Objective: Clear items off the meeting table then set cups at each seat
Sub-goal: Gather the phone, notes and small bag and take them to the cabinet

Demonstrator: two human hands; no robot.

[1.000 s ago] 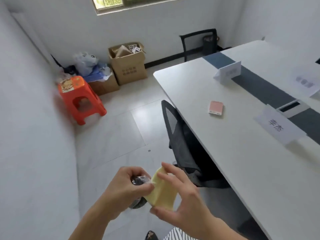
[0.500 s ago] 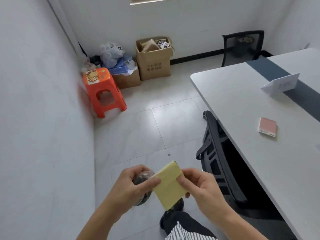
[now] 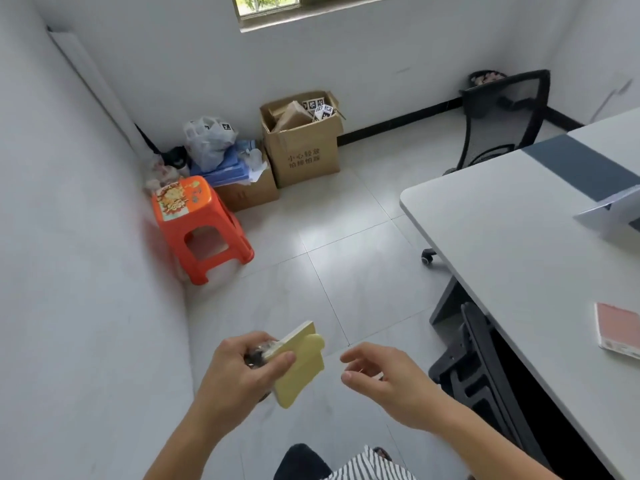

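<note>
My left hand [image 3: 242,372] holds a yellow sticky-note pad [image 3: 304,365] together with a small dark, shiny object [image 3: 256,355] that the fingers mostly hide. My right hand [image 3: 384,379] hovers just right of the pad, fingers apart and empty. The white meeting table [image 3: 512,244] runs along the right. On it lie a pink box [image 3: 620,330] near the right edge and a white name card [image 3: 613,213] further back.
An orange plastic stool [image 3: 197,226] stands by the left wall. Behind it are cardboard boxes [image 3: 304,147] and a plastic bag [image 3: 207,136] in the corner. A black chair [image 3: 481,362] is tucked under the table; another black mesh chair [image 3: 502,116] stands at the far end.
My right hand has let go of the yellow pad, which now stays in my left hand. The view has swung left, toward the stool and boxes.
</note>
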